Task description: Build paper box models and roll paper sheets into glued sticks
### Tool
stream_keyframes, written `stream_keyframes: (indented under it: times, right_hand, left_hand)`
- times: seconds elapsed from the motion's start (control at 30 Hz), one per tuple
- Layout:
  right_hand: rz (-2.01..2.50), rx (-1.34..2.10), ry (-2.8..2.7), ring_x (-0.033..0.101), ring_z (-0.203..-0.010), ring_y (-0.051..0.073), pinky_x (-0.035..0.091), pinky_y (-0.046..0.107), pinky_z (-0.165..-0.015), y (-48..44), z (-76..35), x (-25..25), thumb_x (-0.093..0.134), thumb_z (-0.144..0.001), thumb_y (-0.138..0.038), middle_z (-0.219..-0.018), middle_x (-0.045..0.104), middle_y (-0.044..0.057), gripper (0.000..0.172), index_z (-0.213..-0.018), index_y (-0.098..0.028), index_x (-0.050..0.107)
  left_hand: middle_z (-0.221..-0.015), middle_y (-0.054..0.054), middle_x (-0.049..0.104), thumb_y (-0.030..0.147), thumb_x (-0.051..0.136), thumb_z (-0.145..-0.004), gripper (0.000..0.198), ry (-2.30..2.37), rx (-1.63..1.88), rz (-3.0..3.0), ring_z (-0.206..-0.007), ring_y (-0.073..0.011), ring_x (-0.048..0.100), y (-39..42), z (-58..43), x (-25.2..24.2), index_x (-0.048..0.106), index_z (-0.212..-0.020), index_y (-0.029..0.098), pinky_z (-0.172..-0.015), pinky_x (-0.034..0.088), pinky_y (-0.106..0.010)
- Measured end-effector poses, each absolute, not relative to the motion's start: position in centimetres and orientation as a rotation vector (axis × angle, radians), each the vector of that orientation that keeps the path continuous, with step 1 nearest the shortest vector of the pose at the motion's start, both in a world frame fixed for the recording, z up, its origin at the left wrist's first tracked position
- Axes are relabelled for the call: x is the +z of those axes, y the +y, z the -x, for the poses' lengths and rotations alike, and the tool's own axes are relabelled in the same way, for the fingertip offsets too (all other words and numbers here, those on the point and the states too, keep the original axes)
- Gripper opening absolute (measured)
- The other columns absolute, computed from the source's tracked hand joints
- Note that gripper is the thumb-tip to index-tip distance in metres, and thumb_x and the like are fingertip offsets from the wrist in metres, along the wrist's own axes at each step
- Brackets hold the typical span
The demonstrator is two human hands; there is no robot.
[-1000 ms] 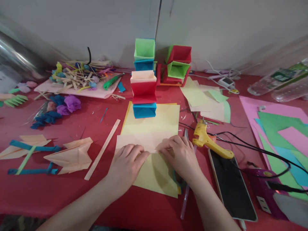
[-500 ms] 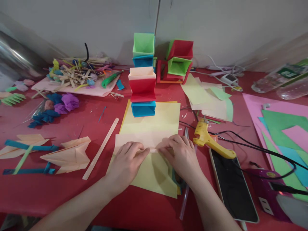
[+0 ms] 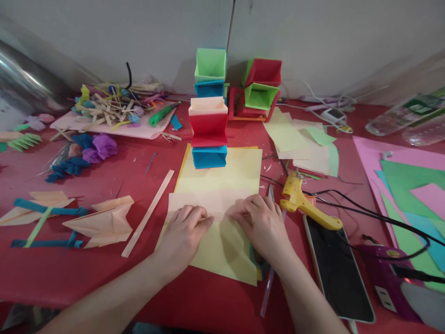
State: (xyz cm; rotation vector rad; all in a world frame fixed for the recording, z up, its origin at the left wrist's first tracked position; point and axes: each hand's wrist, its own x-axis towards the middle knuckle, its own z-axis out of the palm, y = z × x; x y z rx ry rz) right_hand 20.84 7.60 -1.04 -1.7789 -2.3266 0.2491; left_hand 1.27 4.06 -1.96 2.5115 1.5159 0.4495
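Surface: a red-covered table (image 3: 86,283), its back edge against a grey wall (image 3: 139,32).
Peach paper: a pale peach sheet of thin paper (image 3: 215,200) lies crosswise over larger pale yellow paper sheets (image 3: 217,257), midway along the table and nearer its front edge.
Left hand: the left hand (image 3: 184,236) has its fingers curled, thumb and forefinger drawn together on the peach sheet's near edge.
Right hand: the right hand (image 3: 259,225) pinches the same edge further right, fingers bent, a small gap between the two hands.
Under the right wrist: scissors (image 3: 256,257), partly hidden, and a clear plastic stick (image 3: 267,297) pointing to the front edge.
Paper boxes: a green, blue, peach and red column of open paper boxes (image 3: 209,132) stands beyond the peach sheet; red and green open boxes (image 3: 262,95) sit near the back edge.
Right side: a yellow glue gun (image 3: 309,211) lies by the top of a black-screened phone (image 3: 339,269); a purple power strip (image 3: 382,283) is near the front right corner.
Left side: a narrow peach strip (image 3: 149,213) lies slanted beside a folded peach paper shape (image 3: 107,220).
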Motion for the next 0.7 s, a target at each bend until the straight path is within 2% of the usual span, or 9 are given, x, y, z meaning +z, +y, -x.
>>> stream_keyframes:
  times: [0.3,0.43,0.6,0.7]
  right_hand:
    - [1.771,0.195,-2.324,0.048,-0.082,0.025,0.037,0.037,-0.071,7.6,-20.8,-1.2,0.055,-0.079,-0.026,-0.087,0.059,0.007,0.010,-0.073,-0.019,0.056]
    - [1.680,0.210,-2.315,0.047,-0.083,0.024,0.036,0.035,-0.072,7.4,-20.8,-0.9,0.051,-0.080,-0.020,-0.086,0.059,0.006,0.008,-0.076,-0.020,0.057]
    - [1.425,0.239,-2.436,0.046,-0.087,0.020,0.032,0.034,-0.080,7.0,-20.9,-0.4,0.046,-0.081,-0.007,-0.086,0.062,0.003,0.022,-0.077,-0.022,0.062]
    - [1.358,0.202,-2.489,0.047,-0.085,0.020,0.032,0.034,-0.080,7.0,-21.1,-0.2,0.047,-0.082,-0.011,-0.083,0.064,0.002,0.020,-0.082,-0.022,0.065]
  left_hand:
    - [-0.081,-0.003,0.054,0.007,0.033,-0.088,0.035,1.567,0.286,-2.490,-0.075,-0.0169,0.049,4.4,0.4,-1.6,0.062,-0.103,0.022,-0.063,0.042,-0.029]
    - [-0.083,-0.003,0.055,0.004,0.036,-0.086,0.036,1.498,0.298,-2.479,-0.079,-0.0171,0.050,4.5,0.7,-1.4,0.061,-0.104,0.022,-0.066,0.045,-0.029]
    - [-0.087,-0.003,0.057,0.006,0.037,-0.086,0.034,1.467,0.249,-2.397,-0.084,-0.0163,0.054,4.7,1.0,-0.3,0.062,-0.103,0.022,-0.068,0.047,-0.027]
    - [-0.088,-0.002,0.058,0.006,0.038,-0.086,0.034,1.498,0.218,-2.400,-0.085,-0.0155,0.055,4.8,1.1,0.4,0.062,-0.102,0.024,-0.062,0.046,-0.023]
